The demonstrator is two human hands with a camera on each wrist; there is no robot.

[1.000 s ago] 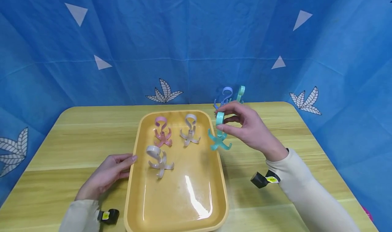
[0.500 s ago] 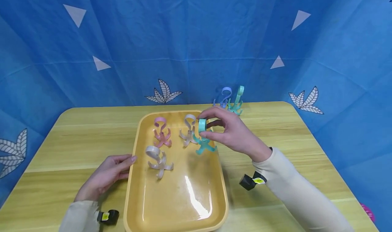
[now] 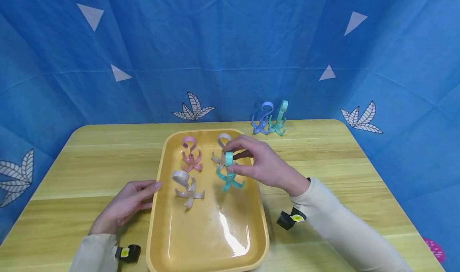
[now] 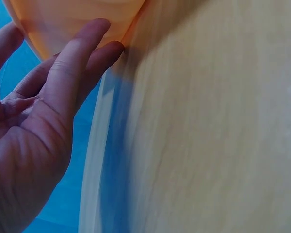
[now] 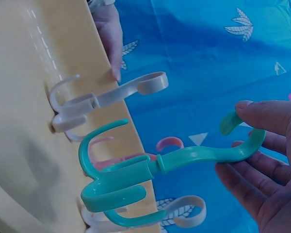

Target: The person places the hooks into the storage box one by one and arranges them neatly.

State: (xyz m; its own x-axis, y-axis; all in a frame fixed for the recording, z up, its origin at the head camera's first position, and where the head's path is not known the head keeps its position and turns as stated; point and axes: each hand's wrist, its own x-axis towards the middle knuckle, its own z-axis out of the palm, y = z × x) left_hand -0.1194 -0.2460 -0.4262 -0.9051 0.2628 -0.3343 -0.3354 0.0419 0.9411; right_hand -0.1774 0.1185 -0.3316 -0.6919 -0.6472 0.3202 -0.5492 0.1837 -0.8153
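My right hand (image 3: 264, 162) pinches the curled top of a teal octopus-shaped hook hanger (image 3: 230, 180), thumb on one side and fingers on the other. The hanger's four-pronged base points down over the yellow tray (image 3: 212, 240), with its shadow on the tray floor. In the right wrist view the teal hanger (image 5: 121, 179) shows in full, the hand at its hook end. Inside the tray are a pink hanger (image 3: 191, 160), a whitish hanger (image 3: 188, 190) and another whitish one (image 3: 223, 138), partly hidden by my right hand. My left hand (image 3: 123, 204) holds the tray's left rim, fingers (image 4: 63, 82) against its outer side.
A blue-violet hanger (image 3: 261, 124) and a second teal hanger (image 3: 279, 122) stand at the back of the wooden table (image 3: 323, 152), right of the tray. Behind the table hangs a blue curtain (image 3: 223, 44) with white triangles and leaf prints.
My right hand has carried the teal hanger left and toward me, from the tray's right rim to over its inside. The two back hangers have come into full view. My left hand has stayed.
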